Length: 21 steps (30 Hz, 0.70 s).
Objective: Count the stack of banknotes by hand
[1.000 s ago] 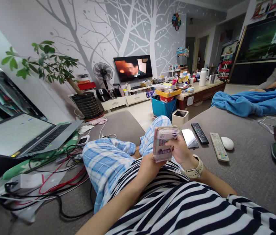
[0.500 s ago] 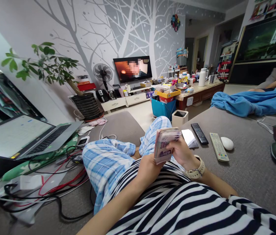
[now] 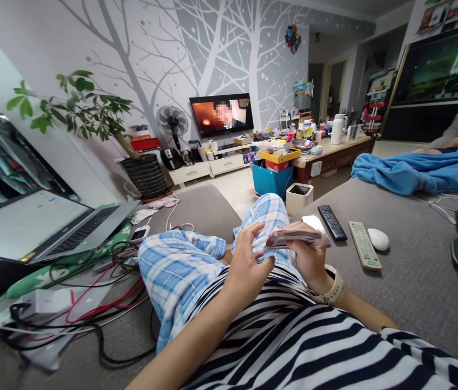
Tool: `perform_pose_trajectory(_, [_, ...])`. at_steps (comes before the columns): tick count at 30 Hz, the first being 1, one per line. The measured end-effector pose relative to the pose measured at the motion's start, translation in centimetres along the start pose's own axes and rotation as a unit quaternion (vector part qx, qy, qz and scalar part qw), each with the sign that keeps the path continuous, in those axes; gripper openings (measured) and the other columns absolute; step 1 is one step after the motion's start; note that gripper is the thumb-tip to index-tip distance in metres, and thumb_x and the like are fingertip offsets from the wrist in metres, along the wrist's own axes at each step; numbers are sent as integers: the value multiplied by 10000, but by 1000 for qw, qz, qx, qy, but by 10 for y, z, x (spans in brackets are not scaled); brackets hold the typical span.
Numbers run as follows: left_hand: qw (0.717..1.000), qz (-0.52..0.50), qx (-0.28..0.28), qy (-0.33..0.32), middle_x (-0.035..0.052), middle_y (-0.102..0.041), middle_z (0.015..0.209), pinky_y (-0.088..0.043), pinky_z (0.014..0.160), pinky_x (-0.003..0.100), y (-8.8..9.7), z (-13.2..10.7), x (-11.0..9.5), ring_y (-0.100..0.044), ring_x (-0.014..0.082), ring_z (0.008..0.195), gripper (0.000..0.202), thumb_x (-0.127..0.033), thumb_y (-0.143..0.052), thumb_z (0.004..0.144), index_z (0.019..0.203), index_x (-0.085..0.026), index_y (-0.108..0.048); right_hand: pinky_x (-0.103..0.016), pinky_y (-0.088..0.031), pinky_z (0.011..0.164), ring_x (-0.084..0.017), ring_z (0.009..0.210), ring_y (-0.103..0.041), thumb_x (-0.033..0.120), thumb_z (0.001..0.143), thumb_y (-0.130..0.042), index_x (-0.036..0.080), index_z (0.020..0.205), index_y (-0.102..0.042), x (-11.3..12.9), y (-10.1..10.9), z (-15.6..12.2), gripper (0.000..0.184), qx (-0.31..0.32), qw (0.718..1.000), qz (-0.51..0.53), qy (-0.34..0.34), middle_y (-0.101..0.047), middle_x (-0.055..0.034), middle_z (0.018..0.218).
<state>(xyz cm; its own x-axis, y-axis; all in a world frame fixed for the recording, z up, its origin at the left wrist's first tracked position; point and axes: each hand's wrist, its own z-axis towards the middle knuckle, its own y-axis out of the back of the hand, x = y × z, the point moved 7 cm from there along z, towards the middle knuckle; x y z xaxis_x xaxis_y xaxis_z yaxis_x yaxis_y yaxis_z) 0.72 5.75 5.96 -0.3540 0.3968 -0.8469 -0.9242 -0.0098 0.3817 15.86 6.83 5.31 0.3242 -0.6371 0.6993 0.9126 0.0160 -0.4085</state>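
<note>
A thick stack of banknotes (image 3: 291,236) lies flat and edge-on above my lap, gripped in my right hand (image 3: 312,257), which wears a pale wristwatch. My left hand (image 3: 249,260) hovers just left of the stack with its fingers spread and curled, its fingertips close to the stack's near end but holding nothing that I can see. Below them are my blue plaid trousers and striped shirt.
On the grey sofa to the right lie a phone (image 3: 317,223), a black remote (image 3: 331,221), a white remote (image 3: 364,245) and a white mouse (image 3: 378,239). A laptop (image 3: 42,227) and tangled cables (image 3: 86,292) sit at left. A person lies under a blue blanket (image 3: 415,170) at far right.
The stack stood upright between both hands; now my right hand has tipped it flat and my left hand has let go and opened beside it.
</note>
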Motion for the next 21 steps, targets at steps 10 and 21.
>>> perform_pose_trajectory(10, [936, -311, 1, 162, 26, -646, 921, -529, 733, 343, -38, -7, 43, -632, 201, 843, 465, -303, -711, 660, 1094, -214, -567, -313, -494, 687, -198, 712, -628, 81, 658, -541, 189, 783, -744, -15, -14, -7, 262, 110, 993, -38, -38, -696, -17, 722])
perform_pose_trajectory(21, [884, -388, 24, 258, 128, -696, 987, -547, 609, 320, -50, -15, 60, -681, 250, 813, 473, -444, -686, 733, 1096, -145, -632, -377, -446, 930, -236, 977, -621, 221, 715, -666, 205, 1037, -675, -37, -7, 0, 322, 211, 966, -54, -138, -712, -46, 936])
